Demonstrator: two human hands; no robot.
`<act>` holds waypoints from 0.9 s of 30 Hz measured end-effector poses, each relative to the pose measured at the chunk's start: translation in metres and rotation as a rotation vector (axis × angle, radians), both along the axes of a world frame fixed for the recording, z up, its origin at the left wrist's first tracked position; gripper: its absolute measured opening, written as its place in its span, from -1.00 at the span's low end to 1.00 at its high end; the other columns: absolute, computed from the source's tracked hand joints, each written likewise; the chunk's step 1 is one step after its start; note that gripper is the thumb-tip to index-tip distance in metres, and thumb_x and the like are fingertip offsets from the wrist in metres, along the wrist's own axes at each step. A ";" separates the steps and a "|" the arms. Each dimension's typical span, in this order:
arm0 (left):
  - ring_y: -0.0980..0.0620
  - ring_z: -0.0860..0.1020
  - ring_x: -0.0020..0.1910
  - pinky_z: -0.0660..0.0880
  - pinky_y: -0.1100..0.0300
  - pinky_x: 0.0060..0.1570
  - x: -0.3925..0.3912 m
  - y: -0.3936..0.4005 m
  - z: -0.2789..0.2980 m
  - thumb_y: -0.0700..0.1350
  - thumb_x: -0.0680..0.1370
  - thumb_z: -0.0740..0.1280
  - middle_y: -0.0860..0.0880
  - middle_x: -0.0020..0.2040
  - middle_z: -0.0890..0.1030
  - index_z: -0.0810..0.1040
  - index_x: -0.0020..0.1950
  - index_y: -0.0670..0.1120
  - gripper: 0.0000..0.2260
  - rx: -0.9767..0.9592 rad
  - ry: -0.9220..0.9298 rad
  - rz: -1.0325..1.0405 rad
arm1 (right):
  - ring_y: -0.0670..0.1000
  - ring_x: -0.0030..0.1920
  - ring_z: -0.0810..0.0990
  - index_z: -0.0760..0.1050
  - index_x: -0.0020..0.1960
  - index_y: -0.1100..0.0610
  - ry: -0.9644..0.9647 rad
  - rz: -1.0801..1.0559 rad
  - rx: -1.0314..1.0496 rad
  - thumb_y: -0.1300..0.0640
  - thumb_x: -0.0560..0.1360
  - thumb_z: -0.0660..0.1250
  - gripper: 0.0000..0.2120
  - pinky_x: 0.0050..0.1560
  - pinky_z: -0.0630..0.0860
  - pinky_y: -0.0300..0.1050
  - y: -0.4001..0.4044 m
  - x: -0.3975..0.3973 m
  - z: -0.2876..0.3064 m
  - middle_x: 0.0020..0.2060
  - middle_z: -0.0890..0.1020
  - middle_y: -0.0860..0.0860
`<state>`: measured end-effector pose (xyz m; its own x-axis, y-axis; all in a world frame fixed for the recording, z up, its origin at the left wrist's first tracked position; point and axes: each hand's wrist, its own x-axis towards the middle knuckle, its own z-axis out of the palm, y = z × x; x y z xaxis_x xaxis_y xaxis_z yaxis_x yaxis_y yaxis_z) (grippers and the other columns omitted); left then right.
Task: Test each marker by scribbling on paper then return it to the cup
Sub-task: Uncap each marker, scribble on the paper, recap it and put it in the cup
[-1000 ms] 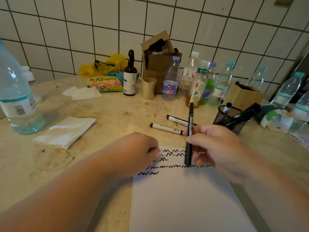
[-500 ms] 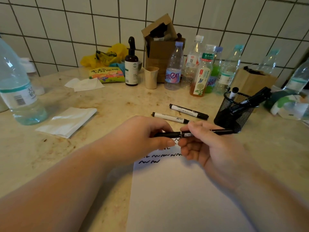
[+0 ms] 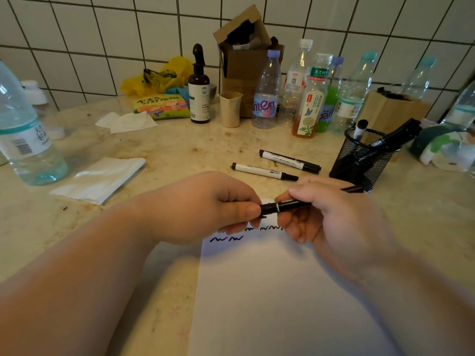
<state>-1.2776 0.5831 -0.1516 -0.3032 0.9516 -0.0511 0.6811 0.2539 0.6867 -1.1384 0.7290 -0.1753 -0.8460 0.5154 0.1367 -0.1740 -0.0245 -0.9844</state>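
Observation:
A black marker (image 3: 285,205) lies level between both hands above the top of the white paper (image 3: 277,291). My left hand (image 3: 205,206) pinches its cap end. My right hand (image 3: 326,214) grips the barrel, whose tail pokes out to the right. Black squiggles (image 3: 226,238) show on the paper below the hands. Two white-bodied markers (image 3: 264,171) (image 3: 290,161) lie on the counter behind the hands. The black mesh cup (image 3: 362,160) at the right holds several markers.
Several plastic bottles (image 3: 264,91) and a cardboard box (image 3: 244,60) line the tiled back wall. A large water bottle (image 3: 23,134) stands at the far left, with a folded tissue (image 3: 100,178) beside it. A beige cup (image 3: 230,109) and dark pump bottle (image 3: 199,96) stand mid-back.
The marker went from upright on the paper to level between both hands. My left hand left the paper and took hold of the marker's cap end.

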 end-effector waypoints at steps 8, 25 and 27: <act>0.22 0.51 -0.38 0.39 0.27 -0.29 -0.013 0.000 -0.004 0.12 0.60 0.23 0.13 -0.35 0.62 0.62 -0.13 0.13 -0.78 0.030 0.114 0.257 | 0.01 -0.60 0.41 0.63 -0.37 0.16 -0.061 -0.073 0.066 0.23 0.51 0.30 -0.70 -0.59 0.28 -0.26 0.012 0.007 0.000 -0.54 0.55 0.14; 0.20 0.56 -0.21 0.56 0.15 -0.16 -0.019 0.006 -0.026 0.18 0.57 0.25 0.19 -0.19 0.61 0.58 -0.05 0.16 -0.83 -0.036 0.325 0.291 | 0.07 -0.47 0.55 0.67 -0.28 0.17 -0.265 -0.008 0.169 0.28 0.53 0.30 -0.74 -0.41 0.46 -0.08 -0.003 0.004 -0.009 -0.44 0.64 0.18; 0.20 0.55 -0.21 0.55 0.16 -0.17 -0.019 0.006 -0.026 0.18 0.58 0.25 0.19 -0.19 0.62 0.58 -0.05 0.16 -0.83 -0.036 0.325 0.293 | 0.06 -0.47 0.56 0.68 -0.26 0.17 -0.281 0.001 0.181 0.28 0.53 0.30 -0.75 -0.41 0.47 -0.07 -0.003 0.004 -0.009 -0.43 0.65 0.19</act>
